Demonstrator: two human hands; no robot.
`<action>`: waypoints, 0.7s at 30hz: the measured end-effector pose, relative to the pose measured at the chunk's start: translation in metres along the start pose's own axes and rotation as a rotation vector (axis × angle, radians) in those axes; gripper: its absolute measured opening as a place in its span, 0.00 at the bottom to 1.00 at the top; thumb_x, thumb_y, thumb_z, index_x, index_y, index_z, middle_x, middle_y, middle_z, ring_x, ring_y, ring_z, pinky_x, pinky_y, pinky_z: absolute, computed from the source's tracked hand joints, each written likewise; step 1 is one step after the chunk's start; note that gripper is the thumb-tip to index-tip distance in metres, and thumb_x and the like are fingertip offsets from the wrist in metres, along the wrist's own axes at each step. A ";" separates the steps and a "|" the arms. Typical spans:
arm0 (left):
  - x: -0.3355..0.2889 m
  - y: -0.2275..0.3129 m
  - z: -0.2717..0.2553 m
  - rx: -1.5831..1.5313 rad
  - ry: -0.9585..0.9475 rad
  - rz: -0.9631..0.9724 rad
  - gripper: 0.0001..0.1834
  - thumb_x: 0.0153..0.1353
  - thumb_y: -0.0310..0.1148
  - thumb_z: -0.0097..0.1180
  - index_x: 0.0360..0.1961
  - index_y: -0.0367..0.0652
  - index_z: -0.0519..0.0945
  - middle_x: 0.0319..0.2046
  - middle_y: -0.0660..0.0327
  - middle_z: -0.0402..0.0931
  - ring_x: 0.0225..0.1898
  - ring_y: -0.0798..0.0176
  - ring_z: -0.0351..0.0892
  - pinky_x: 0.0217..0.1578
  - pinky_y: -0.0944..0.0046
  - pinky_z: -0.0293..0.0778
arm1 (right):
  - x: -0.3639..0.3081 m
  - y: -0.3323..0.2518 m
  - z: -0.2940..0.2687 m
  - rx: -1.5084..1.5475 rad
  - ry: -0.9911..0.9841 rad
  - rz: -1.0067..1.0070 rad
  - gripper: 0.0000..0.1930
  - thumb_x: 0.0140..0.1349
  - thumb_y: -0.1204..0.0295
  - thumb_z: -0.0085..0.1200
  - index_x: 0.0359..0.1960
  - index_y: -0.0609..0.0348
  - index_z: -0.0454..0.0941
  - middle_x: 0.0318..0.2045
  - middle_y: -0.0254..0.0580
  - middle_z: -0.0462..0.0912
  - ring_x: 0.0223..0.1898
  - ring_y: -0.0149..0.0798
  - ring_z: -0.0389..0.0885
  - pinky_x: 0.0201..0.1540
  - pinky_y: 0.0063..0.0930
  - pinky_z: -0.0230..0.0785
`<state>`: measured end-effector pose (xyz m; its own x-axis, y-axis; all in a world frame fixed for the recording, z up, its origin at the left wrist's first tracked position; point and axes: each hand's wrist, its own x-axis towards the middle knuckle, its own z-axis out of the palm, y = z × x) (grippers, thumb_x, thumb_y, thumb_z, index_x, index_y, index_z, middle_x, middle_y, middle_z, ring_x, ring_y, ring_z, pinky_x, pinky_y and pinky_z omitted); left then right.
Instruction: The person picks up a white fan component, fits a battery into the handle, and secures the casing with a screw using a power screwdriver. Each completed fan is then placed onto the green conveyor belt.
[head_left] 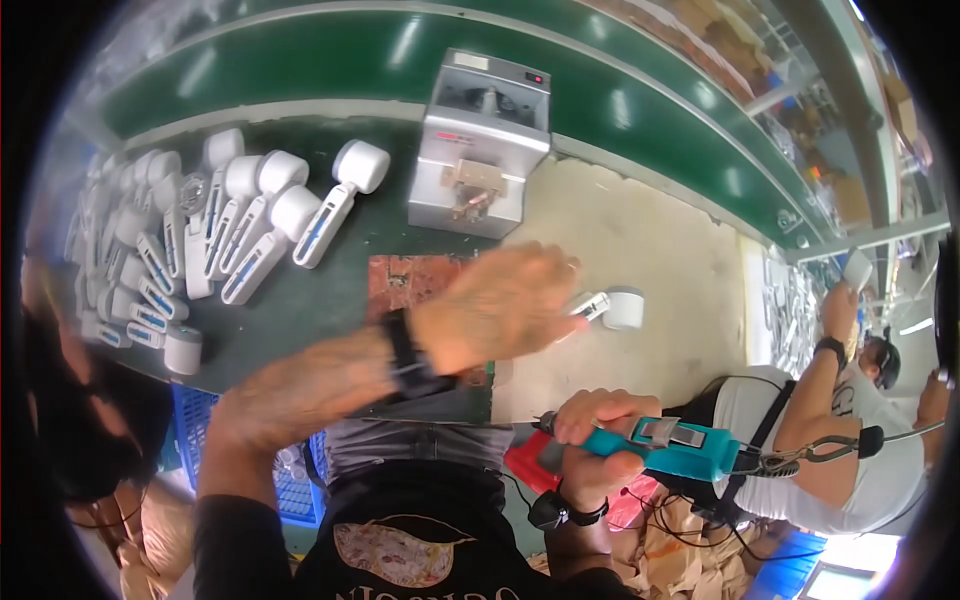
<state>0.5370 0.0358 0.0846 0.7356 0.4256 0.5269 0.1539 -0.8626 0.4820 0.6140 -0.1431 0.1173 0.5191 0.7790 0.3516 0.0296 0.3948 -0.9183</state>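
- White round-headed device (624, 308): on the pale board (660, 230) toward the bench's (340, 310) right end, handle angled toward the left hand (500, 300).
- Left hand: nearer, just left of it; fingers blurred, grip unclear.
- Right hand (592, 466): wrapped around a turquoise power screwdriver (700, 455), by the front edge.
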 end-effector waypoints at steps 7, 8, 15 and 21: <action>0.024 0.006 0.078 -0.131 -0.153 -0.053 0.20 0.61 0.45 0.60 0.41 0.38 0.78 0.40 0.54 0.78 0.41 0.47 0.79 0.39 0.53 0.77 | -0.005 -0.001 -0.013 -0.101 0.062 0.011 0.35 0.60 0.37 0.58 0.42 0.62 0.67 0.21 0.37 0.71 0.20 0.34 0.72 0.24 0.28 0.66; 0.021 0.003 0.076 -0.131 -0.158 -0.048 0.20 0.61 0.45 0.60 0.41 0.38 0.78 0.40 0.54 0.78 0.41 0.47 0.79 0.39 0.53 0.77 | -0.002 0.005 -0.015 -0.131 0.088 0.020 0.36 0.59 0.37 0.59 0.43 0.63 0.68 0.21 0.38 0.72 0.21 0.35 0.73 0.24 0.28 0.67; -0.005 0.016 -0.025 -0.275 -0.073 -0.082 0.14 0.55 0.33 0.65 0.39 0.37 0.79 0.33 0.53 0.76 0.36 0.46 0.78 0.36 0.51 0.74 | 0.032 0.037 -0.028 -0.193 0.098 0.017 0.35 0.60 0.40 0.61 0.44 0.66 0.70 0.25 0.39 0.74 0.28 0.39 0.78 0.31 0.30 0.70; -0.038 0.009 -0.064 -0.162 -0.084 -0.172 0.14 0.55 0.29 0.66 0.43 0.40 0.80 0.39 0.56 0.80 0.39 0.47 0.81 0.38 0.54 0.76 | 0.043 0.051 -0.002 -0.215 0.040 0.034 0.31 0.64 0.44 0.60 0.46 0.65 0.70 0.26 0.39 0.75 0.32 0.43 0.82 0.36 0.34 0.72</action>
<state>0.4677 0.0296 0.1134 0.7612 0.5323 0.3704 0.1789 -0.7214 0.6690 0.6390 -0.0904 0.0848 0.5561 0.7687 0.3160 0.1903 0.2523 -0.9487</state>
